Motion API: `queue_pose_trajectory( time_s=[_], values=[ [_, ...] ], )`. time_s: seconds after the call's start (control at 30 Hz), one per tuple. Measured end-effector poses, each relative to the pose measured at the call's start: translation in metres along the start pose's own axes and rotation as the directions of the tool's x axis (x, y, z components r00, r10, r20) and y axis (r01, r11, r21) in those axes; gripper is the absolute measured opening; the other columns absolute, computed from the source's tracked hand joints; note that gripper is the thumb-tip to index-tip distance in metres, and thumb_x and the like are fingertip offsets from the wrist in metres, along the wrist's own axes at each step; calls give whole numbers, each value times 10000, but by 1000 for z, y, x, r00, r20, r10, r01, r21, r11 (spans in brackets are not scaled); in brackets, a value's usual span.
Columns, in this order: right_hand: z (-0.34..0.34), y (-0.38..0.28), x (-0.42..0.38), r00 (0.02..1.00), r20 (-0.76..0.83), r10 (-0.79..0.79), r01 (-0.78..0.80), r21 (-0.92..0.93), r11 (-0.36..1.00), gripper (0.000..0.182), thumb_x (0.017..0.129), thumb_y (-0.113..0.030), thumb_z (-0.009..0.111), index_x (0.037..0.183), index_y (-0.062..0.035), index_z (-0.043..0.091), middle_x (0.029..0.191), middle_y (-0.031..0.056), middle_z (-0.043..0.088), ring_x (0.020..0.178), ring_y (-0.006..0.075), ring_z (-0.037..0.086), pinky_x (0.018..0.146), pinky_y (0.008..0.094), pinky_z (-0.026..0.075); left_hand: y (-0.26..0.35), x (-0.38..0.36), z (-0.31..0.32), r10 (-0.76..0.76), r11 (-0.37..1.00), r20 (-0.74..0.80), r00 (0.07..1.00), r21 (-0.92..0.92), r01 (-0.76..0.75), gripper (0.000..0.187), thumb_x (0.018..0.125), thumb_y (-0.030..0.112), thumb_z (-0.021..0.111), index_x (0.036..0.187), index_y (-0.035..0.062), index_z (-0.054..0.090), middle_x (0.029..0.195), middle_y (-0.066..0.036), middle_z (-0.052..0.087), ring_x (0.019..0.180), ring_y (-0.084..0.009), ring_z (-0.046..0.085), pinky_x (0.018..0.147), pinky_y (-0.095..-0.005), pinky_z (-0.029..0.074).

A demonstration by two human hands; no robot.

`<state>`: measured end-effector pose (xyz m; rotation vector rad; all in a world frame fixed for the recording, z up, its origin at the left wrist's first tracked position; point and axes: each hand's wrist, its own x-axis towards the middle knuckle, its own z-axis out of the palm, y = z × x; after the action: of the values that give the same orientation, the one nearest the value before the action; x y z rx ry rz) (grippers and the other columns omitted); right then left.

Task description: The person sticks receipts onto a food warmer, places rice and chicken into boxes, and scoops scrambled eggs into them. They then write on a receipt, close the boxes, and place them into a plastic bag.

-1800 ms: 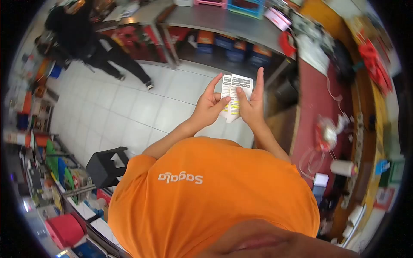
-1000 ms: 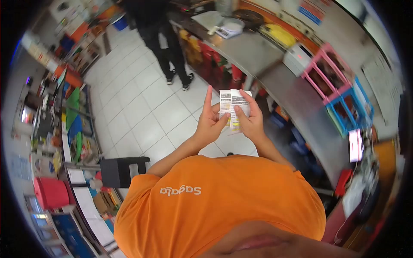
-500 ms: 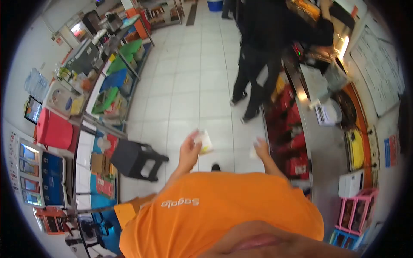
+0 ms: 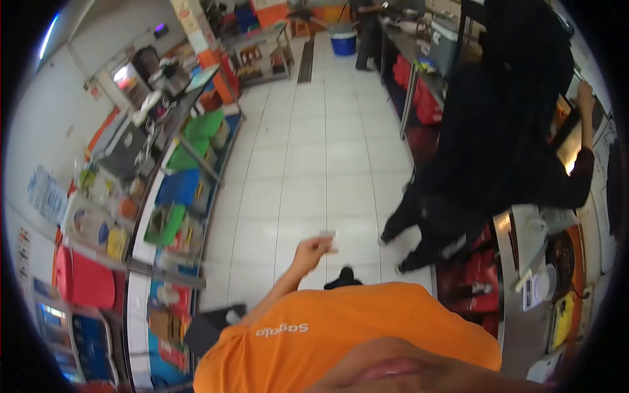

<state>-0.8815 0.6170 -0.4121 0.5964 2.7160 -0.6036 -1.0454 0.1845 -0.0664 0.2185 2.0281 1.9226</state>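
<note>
My left hand (image 4: 310, 254) is out in front of my orange shirt, over the tiled floor, its fingers pinched. Between thumb and fingers sits a small flat white piece (image 4: 327, 234), seen nearly edge-on and blurred; whether it is paper or a packet I cannot tell. My right hand is out of view, hidden below the shirt's edge. A dark shoe (image 4: 344, 278) shows at the bottom of the shirt.
A person in black (image 4: 485, 150) stands close at right, reaching over the counter. Shelves with green and blue lids (image 4: 178, 188) line the left side. A black stool (image 4: 211, 325) stands low left. A blue bucket (image 4: 343, 44) and another person (image 4: 368, 36) are far ahead.
I have moved forward along the aisle; the person in black is nearer and the stool has slid back. My right hand has gone out of view. My left hand still pinches the white piece.
</note>
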Motion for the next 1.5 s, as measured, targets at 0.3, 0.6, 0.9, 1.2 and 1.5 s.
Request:
queue_pose_trajectory(
  time_s=[0.3,0.6,0.9,1.2,1.5],
  values=[
    [-151,-326,356,931,-276,-241,348,462,816,387,657,-318,709,965,-87,665,1074,90,609,1040,238,548,890,368,445,111,240,-134,105,965,-330,938,-196,-176,418,816,-22,578,1225,-39,494,1066,-113,586,898,-143,579,778,-252,479],
    [-359,-497,493,834,-531,-146,427,455,781,284,770,-151,639,1035,-49,640,1030,176,623,953,292,598,851,319,465,120,523,-216,-32,964,-361,932,-257,-66,329,834,1,560,1158,-49,538,1050,-129,595,921,-169,576,821,-280,468],
    [-592,-381,577,426,-734,529,393,677,622,263,782,-76,638,1036,-10,620,997,115,641,918,182,593,813,303,456,345,849,-77,346,938,242,907,-86,-335,315,840,27,573,1144,-51,546,1071,-127,580,936,-158,564,812,-260,455],
    [-953,-298,400,-434,-901,-6,24,-18,1000,205,831,-188,624,1000,-79,664,901,72,650,812,152,604,710,268,463,524,855,309,702,712,604,378,-619,-332,407,809,56,637,1176,-71,514,1116,-112,557,980,-143,529,848,-257,427],
    [-1076,-216,404,-430,-902,33,-184,123,975,308,760,-186,640,1017,-17,644,1001,212,615,953,334,590,850,378,456,670,858,584,748,663,634,196,-715,-220,324,826,42,617,1140,-21,568,983,-98,615,836,-134,576,721,-247,467]
  ],
)
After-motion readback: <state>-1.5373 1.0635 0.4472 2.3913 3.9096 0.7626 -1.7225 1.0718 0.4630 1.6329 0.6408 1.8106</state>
